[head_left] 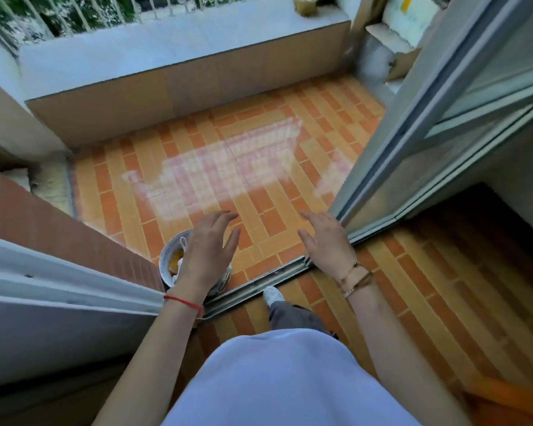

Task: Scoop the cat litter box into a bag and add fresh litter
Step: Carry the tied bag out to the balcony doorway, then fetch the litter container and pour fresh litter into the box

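Observation:
I stand at a balcony doorway, both hands held out in front of me, empty. My left hand point(208, 245) has its fingers spread and hovers over a round lined bin point(169, 259) with yellowish and white waste inside, standing just past the door track. My right hand point(323, 239) is open too, fingers straight, next to the sliding door frame point(391, 167). No litter box, scoop or litter bag shows in the head view.
The door track point(259, 282) crosses the orange tiled floor point(259, 167) at my feet; my white shoe point(273, 295) is at it. A low tiled wall point(182, 84) with railing closes the balcony. Cardboard boxes point(400, 41) stand far right, a brick wall point(59, 229) left.

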`<action>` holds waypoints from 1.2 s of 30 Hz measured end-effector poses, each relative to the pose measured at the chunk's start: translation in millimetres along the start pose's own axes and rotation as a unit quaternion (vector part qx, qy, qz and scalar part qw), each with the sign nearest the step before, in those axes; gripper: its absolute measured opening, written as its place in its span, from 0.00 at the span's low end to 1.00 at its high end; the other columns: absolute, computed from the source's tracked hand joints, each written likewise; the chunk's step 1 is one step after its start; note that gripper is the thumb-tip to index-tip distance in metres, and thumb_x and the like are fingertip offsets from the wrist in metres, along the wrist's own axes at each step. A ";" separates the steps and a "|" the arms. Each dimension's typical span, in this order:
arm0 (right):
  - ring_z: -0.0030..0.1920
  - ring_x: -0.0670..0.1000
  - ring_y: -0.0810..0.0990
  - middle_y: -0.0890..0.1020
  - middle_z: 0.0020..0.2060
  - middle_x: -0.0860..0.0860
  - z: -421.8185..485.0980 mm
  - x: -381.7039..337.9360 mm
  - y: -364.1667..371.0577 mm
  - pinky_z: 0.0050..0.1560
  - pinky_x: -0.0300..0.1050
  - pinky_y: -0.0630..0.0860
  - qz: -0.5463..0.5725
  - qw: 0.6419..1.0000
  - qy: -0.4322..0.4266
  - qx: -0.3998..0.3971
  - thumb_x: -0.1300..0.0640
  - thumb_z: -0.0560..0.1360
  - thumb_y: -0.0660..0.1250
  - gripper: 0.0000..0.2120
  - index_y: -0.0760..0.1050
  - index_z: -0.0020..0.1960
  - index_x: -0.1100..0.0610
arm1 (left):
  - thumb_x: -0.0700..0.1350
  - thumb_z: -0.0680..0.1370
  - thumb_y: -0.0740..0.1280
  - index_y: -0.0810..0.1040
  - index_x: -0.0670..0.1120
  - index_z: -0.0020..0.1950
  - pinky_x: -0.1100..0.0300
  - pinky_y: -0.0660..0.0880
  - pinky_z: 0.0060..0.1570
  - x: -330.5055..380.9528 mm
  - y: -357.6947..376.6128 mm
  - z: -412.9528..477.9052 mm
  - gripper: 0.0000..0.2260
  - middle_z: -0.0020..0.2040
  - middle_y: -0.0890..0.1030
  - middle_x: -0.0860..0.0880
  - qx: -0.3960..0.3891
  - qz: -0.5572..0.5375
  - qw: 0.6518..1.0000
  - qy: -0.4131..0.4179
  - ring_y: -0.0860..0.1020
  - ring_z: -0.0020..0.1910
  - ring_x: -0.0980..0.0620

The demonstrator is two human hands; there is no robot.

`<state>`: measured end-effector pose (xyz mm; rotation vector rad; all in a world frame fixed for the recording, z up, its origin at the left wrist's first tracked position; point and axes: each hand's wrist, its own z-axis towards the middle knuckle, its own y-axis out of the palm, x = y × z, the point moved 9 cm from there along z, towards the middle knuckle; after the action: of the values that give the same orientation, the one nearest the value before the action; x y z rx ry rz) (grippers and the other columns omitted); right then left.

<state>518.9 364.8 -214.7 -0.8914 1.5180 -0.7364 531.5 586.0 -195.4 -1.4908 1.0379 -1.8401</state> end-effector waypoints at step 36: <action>0.70 0.53 0.67 0.74 0.67 0.53 -408.0 407.9 -226.3 0.72 0.49 0.63 0.024 0.876 0.403 0.264 0.51 0.81 0.59 0.20 0.69 0.70 0.57 | 0.46 0.81 0.63 0.77 0.45 0.65 0.43 0.74 0.60 517.1 290.1 -49.2 0.14 0.62 0.80 0.45 -0.233 -0.037 0.885 0.402 0.75 0.63 0.42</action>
<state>127.7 -114.4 -176.6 -0.1001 1.8807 -1.5175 347.3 21.6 -158.4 -0.9625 1.9401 -2.4576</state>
